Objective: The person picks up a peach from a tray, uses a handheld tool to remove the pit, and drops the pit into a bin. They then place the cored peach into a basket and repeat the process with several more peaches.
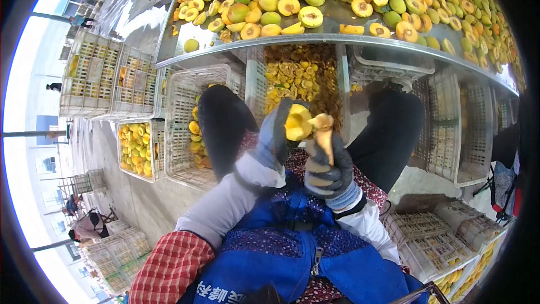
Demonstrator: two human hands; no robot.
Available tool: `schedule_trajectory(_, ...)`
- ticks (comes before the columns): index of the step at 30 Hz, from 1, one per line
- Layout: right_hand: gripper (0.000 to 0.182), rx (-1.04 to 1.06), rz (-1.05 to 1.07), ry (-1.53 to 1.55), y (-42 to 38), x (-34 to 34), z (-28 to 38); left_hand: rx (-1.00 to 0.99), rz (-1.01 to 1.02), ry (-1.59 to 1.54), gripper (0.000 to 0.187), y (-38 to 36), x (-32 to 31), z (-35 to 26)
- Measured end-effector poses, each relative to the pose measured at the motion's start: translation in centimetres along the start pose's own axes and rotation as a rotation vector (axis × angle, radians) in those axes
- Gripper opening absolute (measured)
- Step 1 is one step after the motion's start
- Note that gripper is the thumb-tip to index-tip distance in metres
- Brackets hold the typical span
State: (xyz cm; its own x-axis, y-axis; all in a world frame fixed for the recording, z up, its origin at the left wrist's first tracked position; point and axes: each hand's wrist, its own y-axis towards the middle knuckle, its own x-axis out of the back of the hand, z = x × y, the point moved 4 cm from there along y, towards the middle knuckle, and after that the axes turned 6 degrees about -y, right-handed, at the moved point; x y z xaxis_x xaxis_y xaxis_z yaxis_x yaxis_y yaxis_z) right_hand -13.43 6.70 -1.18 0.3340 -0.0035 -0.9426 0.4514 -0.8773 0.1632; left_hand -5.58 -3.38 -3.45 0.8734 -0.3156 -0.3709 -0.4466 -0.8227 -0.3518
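Note:
My left hand (pixel 274 132), in a grey glove, is closed around a yellow peach half (pixel 298 123) held above my lap. Close beside it, my right hand (pixel 329 171), also gloved, grips a short tool with a light brown, wood-like handle (pixel 324 130). The handle's rounded end points up toward the fruit; I cannot make out its working end. Between my knees, beyond the hands, a crate (pixel 256 79) holds yellow fruit pieces and brown scraps.
A metal table (pixel 214 50) ahead is heaped with peach halves (pixel 311 17). Crates stand at both sides: one by my left knee (pixel 180 87), one with yellow fruit (pixel 159 152), stacked ones (pixel 90 73) behind, and more at my right (pixel 430 242). Other people are in the left background.

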Motion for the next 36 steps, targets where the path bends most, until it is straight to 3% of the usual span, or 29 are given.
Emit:
schedule_trajectory(3, 0.044, 0.091, -0.132, -0.056, -0.1, 0.8, 1.5, 0.055, -0.162, -0.148, 0.036, -0.8, 1.0, -1.9)
schedule_trajectory(5, 0.044, 0.097, -0.331, -0.023, 0.0, 2.1, 1.6, -0.013, -0.121, -0.155, 0.037, -1.1, 2.8, -3.0)
schedule_trajectory(7, 0.044, 0.098, -0.437, -0.088, -0.1, 3.0, 1.5, -0.305, -0.15, 0.058, 0.036, -1.7, 5.1, -5.2)
schedule_trajectory(9, 0.044, 0.107, -0.656, -0.22, -0.6, 3.7, 1.4, -0.876, -0.337, 1.076, 0.034, -2.6, 10.4, -7.9)
schedule_trajectory(10, 0.043, 0.148, -0.85, -0.395, -0.9, 3.8, 1.8, -0.679, -0.468, 0.99, 0.038, -2.5, 14.5, -9.9)
schedule_trajectory(11, 0.043, 0.159, -0.838, -0.402, -1.2, 4.1, 2.1, -0.479, -0.59, 0.897, 0.044, -2.5, 17.7, -11.6)
schedule_trajectory(13, 0.043, 0.152, -0.665, -0.244, -0.8, 4.3, 2.6, 0.157, -0.853, 1.794, 0.05, -3.3, 17.5, -15.4)
schedule_trajectory(14, 0.043, 0.178, -0.863, -0.393, -1.0, 4.1, 3.1, 0.148, -0.855, 1.797, 0.05, -2.9, 16.7, -16.2)
schedule_trajectory(16, 0.043, 0.189, -0.839, -0.407, -0.5, 4.7, 3.8, -0.016, -0.851, 1.726, 0.042, -1.1, 14.7, -17.1)
schedule_trajectory(18, 0.043, 0.173, -0.862, -0.42, 0.0, 4.8, 3.9, -0.222, -0.611, 1.589, 0.035, 3.6, 11.7, -16.1)
schedule_trajectory(19, 0.043, 0.168, -0.864, -0.421, 0.3, 4.7, 4.0, -0.54, -0.433, 1.516, 0.034, 5.0, 7.7, -15.7)
schedule_trajectory(20, 0.043, 0.152, -0.84, -0.461, 0.6, 4.5, 4.1, -0.254, -0.404, 1.509, 0.037, 8.5, 5.6, -15.8)
schedule_trajectory(21, 0.043, 0.135, -0.816, -0.499, 0.8, 4.2, 4.1, -0.292, -0.455, 1.575, 0.044, 11.4, 4.0, -15.4)
schedule_trajectory(23, 0.042, 0.135, -0.824, -0.393, 0.9, 4.0, 4.2, -0.287, -0.369, 1.717, 0.057, 17.7, 5.1, -14.5)
schedule_trajectory(25, 0.04, 0.195, -0.857, -0.431, 0.4, 4.2, 4.9, -0.07, -0.354, 1.876, 0.066, 22.5, 7.9, -13.1)
schedule_trajectory(26, 0.039, 0.231, -1.021, -0.434, 0.0, 4.1, 5.1, 0.019, -0.349, 1.786, 0.051, 23.6, 8.2, -13.4)
schedule_trajectory(27, 0.037, 0.23, -0.868, -0.334, -0.4, 5.2, 5.7, -0.066, -0.284, 1.797, 0.04, 22.6, 7.5, -13.7)
schedule_trajectory(30, 0.037, 0.325, -0.903, -0.323, -0.4, 5.4, 6.2, -0.154, -0.15, 1.929, 0.027, 21.6, 8.1, -13.2)
schedule_trajectory(31, 0.036, 0.32, -0.855, -0.333, -0.1, 5.3, 6.3, -0.156, -0.104, 1.951, 0.027, 22.1, 8.6, -13.2)
schedule_trajectory(33, 0.037, 0.326, -1.042, -0.542, -0.1, 4.7, 6.4, -0.218, -0.193, 1.825, 0.039, 22.7, 9.2, -13.0)
schedule_trajectory(36, 0.038, 0.287, -0.922, -0.447, 0.3, 4.7, 6.0, -0.28, -0.351, 1.73, 0.049, 18.8, 6.7, -13.9)
